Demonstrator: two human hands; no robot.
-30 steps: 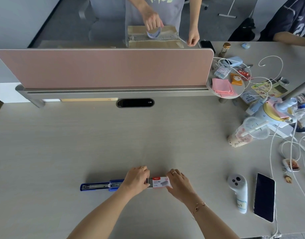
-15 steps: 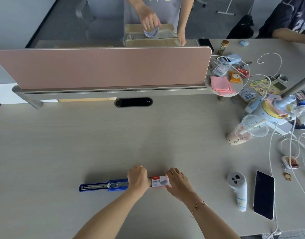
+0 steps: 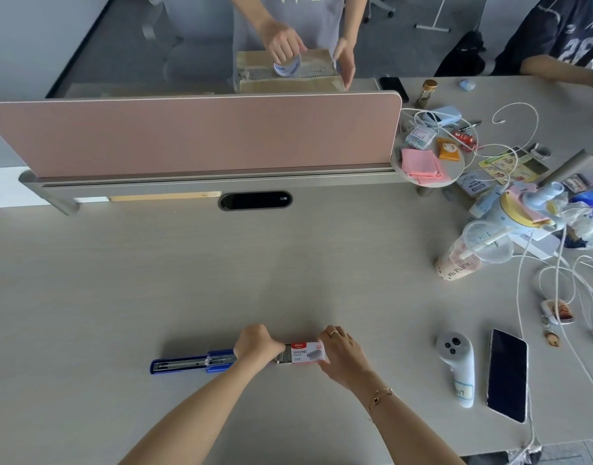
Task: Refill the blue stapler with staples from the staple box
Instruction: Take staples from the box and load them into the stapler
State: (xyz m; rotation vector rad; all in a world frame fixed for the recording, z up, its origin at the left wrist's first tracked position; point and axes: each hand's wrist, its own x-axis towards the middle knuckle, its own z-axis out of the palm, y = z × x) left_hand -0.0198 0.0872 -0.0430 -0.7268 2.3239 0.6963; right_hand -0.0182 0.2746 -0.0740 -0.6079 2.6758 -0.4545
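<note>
2 hands at lower centre: right hand (image 3: 343, 355) grips staple box (image 3: 307, 352), light, crushable; left hand (image 3: 256, 344) closed pulling its tray. I'd pinch box sides.

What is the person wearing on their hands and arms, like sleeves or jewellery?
Both forearms are bare, with no sleeves in view. The right hand has a thin ring on one of its fingers, and a fine gold-coloured chain bracelet with a small dark charm sits at that wrist. The left hand shows no jewellery that I can see.
</note>
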